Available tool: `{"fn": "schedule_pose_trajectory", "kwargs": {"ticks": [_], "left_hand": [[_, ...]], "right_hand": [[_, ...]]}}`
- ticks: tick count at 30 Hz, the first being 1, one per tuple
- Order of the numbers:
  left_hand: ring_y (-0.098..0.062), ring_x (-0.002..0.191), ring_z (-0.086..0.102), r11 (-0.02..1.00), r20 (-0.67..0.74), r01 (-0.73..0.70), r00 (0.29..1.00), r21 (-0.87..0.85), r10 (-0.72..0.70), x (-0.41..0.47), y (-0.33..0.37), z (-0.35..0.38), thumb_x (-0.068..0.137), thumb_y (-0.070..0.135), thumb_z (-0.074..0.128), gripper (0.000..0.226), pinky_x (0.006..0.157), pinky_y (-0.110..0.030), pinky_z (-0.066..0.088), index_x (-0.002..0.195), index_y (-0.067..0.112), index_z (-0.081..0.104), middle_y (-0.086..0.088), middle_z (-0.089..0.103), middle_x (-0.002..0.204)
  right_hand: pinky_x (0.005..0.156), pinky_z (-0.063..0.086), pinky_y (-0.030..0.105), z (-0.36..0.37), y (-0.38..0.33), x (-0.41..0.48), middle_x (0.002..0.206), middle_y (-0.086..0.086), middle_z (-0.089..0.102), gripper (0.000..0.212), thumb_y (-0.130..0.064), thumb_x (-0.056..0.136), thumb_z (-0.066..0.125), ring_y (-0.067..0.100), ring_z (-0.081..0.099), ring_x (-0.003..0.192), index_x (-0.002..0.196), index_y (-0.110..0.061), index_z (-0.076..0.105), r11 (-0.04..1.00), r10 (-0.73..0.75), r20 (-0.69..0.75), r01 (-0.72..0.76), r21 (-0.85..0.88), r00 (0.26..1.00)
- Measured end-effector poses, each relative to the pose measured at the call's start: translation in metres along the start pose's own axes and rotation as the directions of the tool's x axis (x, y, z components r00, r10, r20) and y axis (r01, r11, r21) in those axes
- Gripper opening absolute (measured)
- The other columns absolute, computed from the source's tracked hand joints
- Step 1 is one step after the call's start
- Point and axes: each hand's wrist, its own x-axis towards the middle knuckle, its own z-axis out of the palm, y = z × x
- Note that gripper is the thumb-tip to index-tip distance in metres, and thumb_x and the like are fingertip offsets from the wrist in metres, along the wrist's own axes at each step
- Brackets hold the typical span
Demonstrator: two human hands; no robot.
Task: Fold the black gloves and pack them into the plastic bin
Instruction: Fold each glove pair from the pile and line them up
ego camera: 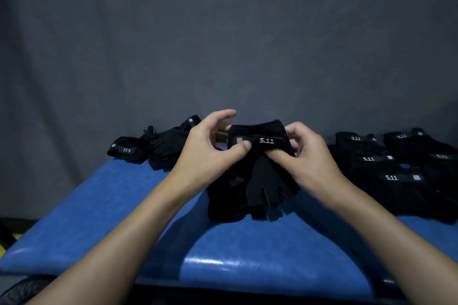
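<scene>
My left hand (210, 148) and right hand (308, 156) pinch the flat wrist strap of a soft, fingerless black glove (265, 181) at twelve o'clock over the glossy blue table (223, 255).

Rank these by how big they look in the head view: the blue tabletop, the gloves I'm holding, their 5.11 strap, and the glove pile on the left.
1. blue tabletop
2. held gloves
3. left glove pile, farther from the camera, so 2 versus 3 is unsure
4. 5.11 strap
</scene>
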Motion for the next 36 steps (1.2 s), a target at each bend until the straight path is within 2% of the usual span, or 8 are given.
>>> {"fn": "schedule_pose_trajectory", "kwargs": {"ticks": [4,10,15,18,22,26,30,36], "left_hand": [[0.000,0.101,0.067,0.996,0.080,0.012,0.997,0.084,-0.019,-0.001,0.003,-0.002,0.069,0.035,0.083,0.057,0.090,-0.022,0.054,0.122,0.024,0.067,0.010,0.071,0.106],[-0.025,0.091,0.072,1.000,0.029,0.008,1.000,-0.002,-0.008,0.000,0.004,0.003,0.084,0.005,0.076,0.017,0.086,-0.044,0.058,0.097,0.015,0.073,-0.004,0.077,0.093],[-0.016,0.073,0.064,0.983,-0.082,0.069,0.993,-0.170,-0.084,0.002,0.007,-0.003,0.088,0.004,0.070,0.012,0.061,-0.027,0.052,0.093,0.011,0.062,-0.002,0.069,0.080],[-0.015,0.058,0.051,0.966,-0.102,0.177,0.975,-0.188,-0.199,0.005,0.006,-0.008,0.089,0.002,0.065,0.020,0.049,-0.029,0.042,0.091,0.015,0.051,0.000,0.053,0.069],[-0.013,0.069,0.061,0.966,0.028,0.237,0.971,-0.100,-0.235,0.005,0.003,-0.017,0.083,0.013,0.076,0.027,0.060,-0.024,0.049,0.105,0.017,0.062,0.003,0.065,0.089],[-0.022,0.091,0.073,0.967,0.157,0.251,0.954,0.042,-0.254,0.001,0.002,-0.017,0.074,0.031,0.086,0.031,0.084,-0.040,0.058,0.099,0.016,0.077,-0.012,0.076,0.097],[-0.010,0.050,0.059,0.964,0.233,0.253,0.936,0.077,-0.265,-0.003,0.005,-0.013,0.091,0.019,0.071,0.017,0.045,-0.021,0.046,0.079,0.006,0.073,-0.005,0.069,0.065],[-0.017,0.066,0.061,0.967,0.136,0.246,0.962,-0.070,-0.235,-0.001,0.003,-0.012,0.100,0.018,0.056,0.021,0.054,-0.025,0.046,0.092,-0.001,0.061,-0.010,0.066,0.079]], "right_hand": [[0.057,0.050,0.031,-0.002,-0.002,-0.004,0.067,0.005,0.069,0.014,-0.015,0.086,0.072,0.011,0.062,0.060,0.085,-0.008,0.060,1.000,0.029,0.068,-0.029,-0.008,0.997],[0.065,0.057,0.034,-0.005,-0.003,-0.006,0.082,0.006,0.075,0.012,-0.020,0.086,0.073,0.017,0.071,0.071,0.091,-0.011,0.066,0.997,0.072,0.121,-0.067,-0.044,0.990],[0.066,0.055,0.034,-0.010,0.003,-0.006,0.081,0.007,0.069,0.025,-0.016,0.078,0.080,0.014,0.065,0.071,0.091,-0.008,0.060,0.971,0.237,0.169,-0.228,-0.071,0.957],[0.053,0.049,0.020,-0.008,0.001,-0.003,0.083,0.008,0.065,0.023,0.003,0.083,0.070,0.010,0.062,0.066,0.097,-0.007,0.053,0.947,0.280,0.113,-0.294,0.134,0.953],[0.066,0.055,0.035,-0.006,-0.005,-0.001,0.092,0.015,0.071,0.032,0.008,0.088,0.061,0.023,0.065,0.074,0.112,-0.009,0.050,0.918,0.263,0.056,-0.268,0.293,0.963],[0.071,0.054,0.040,-0.003,-0.008,-0.001,0.094,0.017,0.074,0.033,0.003,0.088,0.063,0.025,0.067,0.074,0.115,-0.012,0.051,0.920,0.247,0.050,-0.250,0.300,0.968],[0.077,0.055,0.042,-0.001,-0.009,-0.001,0.095,0.015,0.075,0.037,-0.002,0.089,0.065,0.027,0.069,0.080,0.121,-0.012,0.050,0.920,0.227,0.050,-0.231,0.317,0.973],[0.094,0.051,0.032,-0.001,0.000,-0.002,0.108,0.005,0.074,0.077,-0.027,0.073,0.079,0.017,0.070,0.102,0.139,-0.024,0.039,0.920,0.283,0.097,-0.298,0.254,0.954]]}}
